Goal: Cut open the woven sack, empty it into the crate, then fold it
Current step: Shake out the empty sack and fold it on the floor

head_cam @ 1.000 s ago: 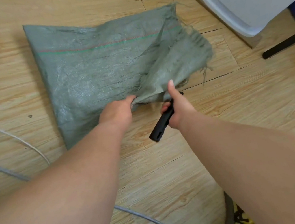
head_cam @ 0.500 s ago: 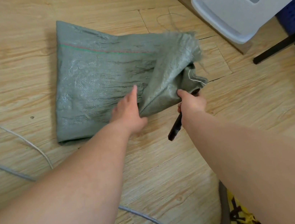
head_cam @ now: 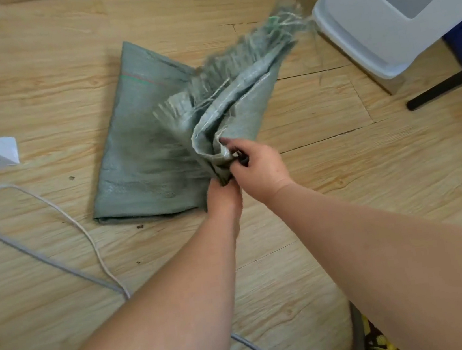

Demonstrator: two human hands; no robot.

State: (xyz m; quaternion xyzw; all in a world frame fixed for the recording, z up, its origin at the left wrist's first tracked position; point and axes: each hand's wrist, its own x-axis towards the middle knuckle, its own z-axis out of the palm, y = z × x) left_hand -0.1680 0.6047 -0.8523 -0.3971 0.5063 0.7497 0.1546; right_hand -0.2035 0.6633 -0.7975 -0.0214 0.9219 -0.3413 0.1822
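Gripping the green woven sack [head_cam: 143, 154] mid-floor [head_cam: 344, 188], my right hand [head_cam: 258, 165] pinches its folded edge plus a black tool [head_cam: 242, 157]; my left hand [head_cam: 222, 196] fingers bunch its near corner.

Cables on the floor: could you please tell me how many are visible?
2: a white cable looping left of the sack, and a grey cable running diagonally beside it. Arms may hide more.

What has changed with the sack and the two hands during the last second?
The frayed end of the sack was lifted and folded further over. The left hand now grips the fold beside the right hand, which still holds the black tool.
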